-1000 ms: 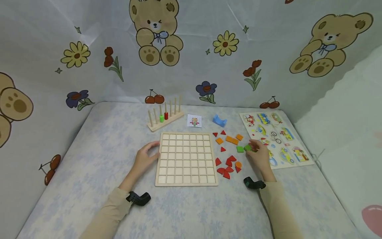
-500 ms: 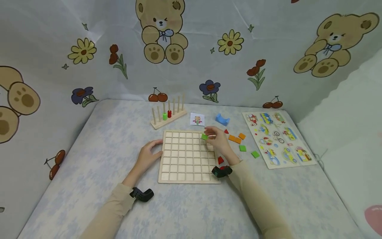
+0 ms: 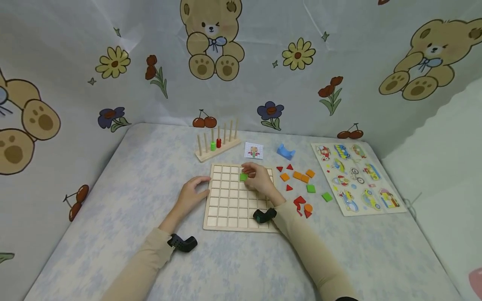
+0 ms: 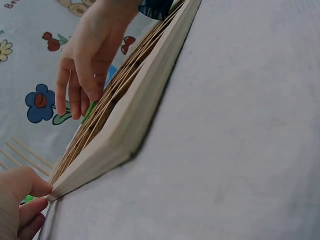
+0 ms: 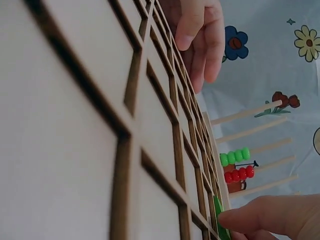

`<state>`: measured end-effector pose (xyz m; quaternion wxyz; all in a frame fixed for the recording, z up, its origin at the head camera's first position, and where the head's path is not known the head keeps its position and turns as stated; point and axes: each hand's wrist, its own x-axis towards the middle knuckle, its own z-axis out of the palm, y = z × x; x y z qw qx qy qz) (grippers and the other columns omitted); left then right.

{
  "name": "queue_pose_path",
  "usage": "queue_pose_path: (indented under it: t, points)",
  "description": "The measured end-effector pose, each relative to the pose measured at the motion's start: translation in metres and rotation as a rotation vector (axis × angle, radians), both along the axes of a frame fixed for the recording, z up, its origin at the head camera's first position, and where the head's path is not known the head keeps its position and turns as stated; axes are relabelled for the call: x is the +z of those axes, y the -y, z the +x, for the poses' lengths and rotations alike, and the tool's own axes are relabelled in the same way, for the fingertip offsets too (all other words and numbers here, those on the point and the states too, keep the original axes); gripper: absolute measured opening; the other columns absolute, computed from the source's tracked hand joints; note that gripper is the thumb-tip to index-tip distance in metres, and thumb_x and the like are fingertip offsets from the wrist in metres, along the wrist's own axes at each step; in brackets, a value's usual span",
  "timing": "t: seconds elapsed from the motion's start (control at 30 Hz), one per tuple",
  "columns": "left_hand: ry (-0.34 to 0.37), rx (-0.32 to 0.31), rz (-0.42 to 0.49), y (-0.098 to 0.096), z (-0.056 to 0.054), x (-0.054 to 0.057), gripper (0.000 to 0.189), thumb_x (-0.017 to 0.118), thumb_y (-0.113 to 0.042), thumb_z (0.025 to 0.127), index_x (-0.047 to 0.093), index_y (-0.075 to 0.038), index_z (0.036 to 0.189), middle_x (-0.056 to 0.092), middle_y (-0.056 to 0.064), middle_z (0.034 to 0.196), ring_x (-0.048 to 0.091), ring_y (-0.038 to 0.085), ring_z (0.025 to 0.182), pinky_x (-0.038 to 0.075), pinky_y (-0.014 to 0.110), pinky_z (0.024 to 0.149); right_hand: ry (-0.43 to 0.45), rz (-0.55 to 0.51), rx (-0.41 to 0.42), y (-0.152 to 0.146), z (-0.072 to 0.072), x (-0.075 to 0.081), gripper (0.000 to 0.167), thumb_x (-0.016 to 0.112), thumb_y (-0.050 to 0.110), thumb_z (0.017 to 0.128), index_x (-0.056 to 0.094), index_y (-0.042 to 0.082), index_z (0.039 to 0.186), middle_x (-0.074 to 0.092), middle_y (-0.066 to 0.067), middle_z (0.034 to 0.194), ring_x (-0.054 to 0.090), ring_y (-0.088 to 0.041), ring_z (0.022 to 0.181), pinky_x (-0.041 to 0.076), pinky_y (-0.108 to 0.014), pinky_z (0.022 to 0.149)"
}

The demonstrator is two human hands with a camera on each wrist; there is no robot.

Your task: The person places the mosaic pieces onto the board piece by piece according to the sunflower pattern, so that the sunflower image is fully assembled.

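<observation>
My right hand [image 3: 257,179] pinches a green square tile [image 3: 243,177] at the second row from the far edge of a wooden grid board [image 3: 227,230], near its middle column. In the right wrist view, the thumb presses on this green tile [image 5: 220,215], which lies tilted at the grid lines. My left hand [image 3: 190,195] rests against the board's left edge, thumb and forefinger spread apart with relaxed fingers. The left wrist view shows its fingertips touching the board's rim [image 4: 115,145]. The right palm hides part of the board's right side.
Right of the board lie two green squares [image 3: 310,188], orange pieces [image 3: 301,177] and several red pieces [image 3: 299,200]. Behind stand a peg rack [image 3: 218,151] with green and red beads, a pattern card [image 3: 254,151] and a blue curved block [image 3: 286,151]. A picture puzzle board [image 3: 357,179] lies far right.
My right hand has carried the green tile from the loose pieces leftward onto the board, uncovering another green square. The left hand has stayed at the board's edge. The head view has shifted slightly.
</observation>
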<state>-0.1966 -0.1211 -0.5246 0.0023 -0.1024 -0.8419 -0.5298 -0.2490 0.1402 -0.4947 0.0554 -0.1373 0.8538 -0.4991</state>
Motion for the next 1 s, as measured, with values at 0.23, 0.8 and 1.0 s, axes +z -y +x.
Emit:
queue_pose_path:
  t: [0.23, 0.8, 1.0]
  points:
    - [-0.017, -0.010, 0.012, -0.002, 0.004, -0.004, 0.036, 0.068, -0.013, 0.088, 0.062, -0.010, 0.123, 0.058, 0.011, 0.131, 0.050, 0.028, 0.127, 0.039, 0.047, 0.111, -0.014, -0.063, -0.026, -0.004, 0.007, -0.007, 0.042, 0.063, -0.010, 0.081, 0.059, -0.002, 0.122, 0.063, -0.022, 0.114, 0.061, -0.033, 0.108, 0.054, -0.041, 0.094]
    - [-0.049, -0.002, -0.007, 0.000, 0.004, -0.005, 0.034, 0.068, -0.009, 0.087, 0.064, -0.008, 0.121, 0.060, 0.012, 0.129, 0.052, 0.029, 0.125, 0.041, 0.047, 0.108, -0.039, -0.007, -0.010, -0.004, 0.007, -0.005, 0.037, 0.066, -0.004, 0.082, 0.062, -0.003, 0.119, 0.065, -0.021, 0.110, 0.062, -0.030, 0.097, 0.055, -0.037, 0.087]
    - [-0.045, -0.011, 0.000, -0.001, 0.001, -0.006, 0.034, 0.068, -0.011, 0.087, 0.064, -0.009, 0.121, 0.060, 0.011, 0.129, 0.052, 0.027, 0.126, 0.041, 0.045, 0.109, -0.057, 0.018, 0.009, -0.007, 0.004, -0.004, 0.037, 0.068, -0.003, 0.082, 0.063, -0.002, 0.118, 0.067, -0.019, 0.108, 0.061, -0.028, 0.095, 0.054, -0.034, 0.084]
